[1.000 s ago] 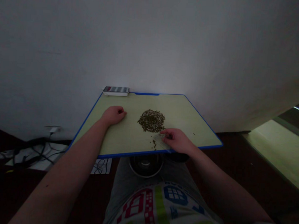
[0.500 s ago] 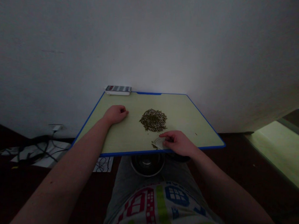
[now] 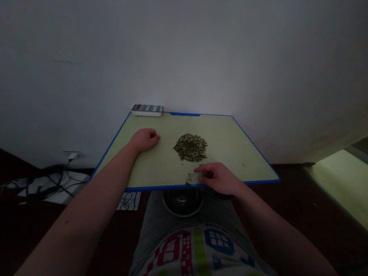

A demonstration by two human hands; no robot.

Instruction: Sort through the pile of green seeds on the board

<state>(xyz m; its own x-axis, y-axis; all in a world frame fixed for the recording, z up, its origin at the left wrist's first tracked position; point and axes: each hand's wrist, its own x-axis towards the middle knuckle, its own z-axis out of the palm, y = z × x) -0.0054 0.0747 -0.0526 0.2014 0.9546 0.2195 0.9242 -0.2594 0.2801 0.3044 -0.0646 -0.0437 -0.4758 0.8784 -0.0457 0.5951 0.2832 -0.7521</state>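
A loose pile of small dark grains (image 3: 191, 147) lies on the middle of the pale board table (image 3: 158, 169). My right hand (image 3: 217, 177) is at the front edge, pinching a thin see-through protractor (image 3: 194, 178). It is tilted at the table's rim, and its outline is partly hidden by my fingers. Below that edge, a metal bowl (image 3: 182, 209) rests at my lap, its far part hidden under the table. To the left of the pile, my left hand (image 3: 145, 139) rests curled on the board, with nothing seen in it.
A phone (image 3: 148, 108) lies on a white box at the table's back left corner, against the wall (image 3: 187, 52). One stray sliver (image 3: 243, 165) is on the right side of the board. Black cables (image 3: 47, 185) and a plug are on the floor side at left.
The protractor has tipped and shifted slightly left at the front edge, and the few grains beside it no longer show there. My left hand keeps its place; the view has shifted a little.
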